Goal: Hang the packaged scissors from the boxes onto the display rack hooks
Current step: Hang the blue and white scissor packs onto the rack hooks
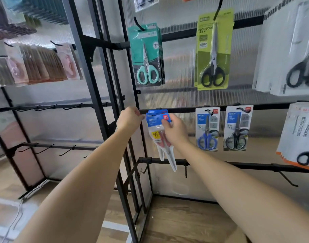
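Both hands [175, 128] pinch scissor packs [158, 120] at the rail [185, 109].

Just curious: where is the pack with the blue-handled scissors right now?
In the head view it hangs right of centre on the middle rail: the blue-handled scissors pack, between the right hand and the black-handled scissors pack.

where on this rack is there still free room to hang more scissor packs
Free: the bare hooks on the bottom rail, under the blue-handled pack and black-handled pack, and the empty hooks on the left rack. Crowded: the middle rail where both hands hold the blue-card packs, and the top row.
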### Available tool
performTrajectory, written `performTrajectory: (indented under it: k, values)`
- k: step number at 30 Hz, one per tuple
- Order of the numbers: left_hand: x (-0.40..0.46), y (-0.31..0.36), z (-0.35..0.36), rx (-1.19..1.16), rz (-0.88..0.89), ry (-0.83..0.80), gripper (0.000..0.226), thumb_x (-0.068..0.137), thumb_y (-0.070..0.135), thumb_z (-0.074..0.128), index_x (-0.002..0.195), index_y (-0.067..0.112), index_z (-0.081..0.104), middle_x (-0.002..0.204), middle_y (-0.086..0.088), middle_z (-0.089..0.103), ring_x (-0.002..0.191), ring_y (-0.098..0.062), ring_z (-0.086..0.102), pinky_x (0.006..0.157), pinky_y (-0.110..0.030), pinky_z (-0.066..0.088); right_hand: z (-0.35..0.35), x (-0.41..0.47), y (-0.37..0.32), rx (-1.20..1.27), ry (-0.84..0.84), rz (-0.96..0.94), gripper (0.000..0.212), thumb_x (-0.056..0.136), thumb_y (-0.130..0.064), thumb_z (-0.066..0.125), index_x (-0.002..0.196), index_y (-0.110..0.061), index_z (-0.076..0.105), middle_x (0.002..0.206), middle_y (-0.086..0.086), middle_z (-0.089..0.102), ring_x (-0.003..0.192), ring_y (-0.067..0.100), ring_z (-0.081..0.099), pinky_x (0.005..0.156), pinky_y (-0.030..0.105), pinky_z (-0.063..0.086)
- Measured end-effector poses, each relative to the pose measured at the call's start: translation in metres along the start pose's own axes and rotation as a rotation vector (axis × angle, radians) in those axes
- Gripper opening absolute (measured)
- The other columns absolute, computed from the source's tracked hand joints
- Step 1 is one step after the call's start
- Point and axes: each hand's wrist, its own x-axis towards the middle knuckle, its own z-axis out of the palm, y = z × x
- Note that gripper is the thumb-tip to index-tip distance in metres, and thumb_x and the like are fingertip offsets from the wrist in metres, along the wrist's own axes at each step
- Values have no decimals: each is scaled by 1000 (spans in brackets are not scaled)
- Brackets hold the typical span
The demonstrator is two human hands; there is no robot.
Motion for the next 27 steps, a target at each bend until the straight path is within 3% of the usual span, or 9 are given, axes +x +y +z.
performTrajectory:
  k: [4,8,12,16,19,22,24,27]
  values:
    - [-1,-10,-14,-1,58,-42,12,92,29,67,91,19,62,80,5,56,68,-13,55,57,-27,43,12,6,-9,-76,59,-41,14,102,-22,52,97,-10,57,84,3,63,77,22,63,65,41,51]
    - [-4,-13,-24,42,118,-79,10,91,29,65,93,20,61,82,6,56,73,-13,55,59,-26,43,25,15,-11,-178,94,24,16,102,-24,50,94,-11,55,82,5,62,72,23,61,60,39,49]
    - [-11,-9,-27,71,170,-86,7,91,27,63,95,21,63,86,1,61,73,-14,56,61,-27,44,35,21,-13,-261,102,67,16,99,-23,51,86,-13,52,82,8,62,75,28,62,66,46,53]
    - [-17,-4,-25,134,217,-105,18,94,27,60,110,20,63,91,0,63,77,-17,60,64,-31,50,33,23,-15,-302,83,152,16,101,-23,48,93,-11,56,91,10,63,81,28,61,62,34,42]
    - [-20,-2,-24,139,219,-144,21,94,28,59,113,20,62,95,-2,64,76,-17,60,66,-32,52,24,22,-18,-442,10,250,29,105,-32,43,108,-9,60,98,8,62,81,22,60,66,31,43]
    - [-25,-2,-22,179,245,-215,23,92,31,63,112,20,62,97,-3,64,79,-19,60,70,-33,52,13,21,-20,-623,-142,255,21,102,-25,48,111,-9,58,101,7,59,88,24,60,70,30,43]
    - [-29,-2,-20,192,263,-249,22,92,31,64,111,21,62,95,1,63,82,-18,60,71,-33,51,6,19,-18,-653,-198,245,19,96,-23,56,107,-8,61,103,6,65,90,25,63,72,30,48]
    - [-39,-2,-14,167,266,-281,17,93,30,62,107,22,62,92,5,57,85,-14,56,69,-27,42,-7,9,-17,-592,-277,176,13,96,-26,57,87,-17,58,87,2,63,73,15,57,64,29,45]
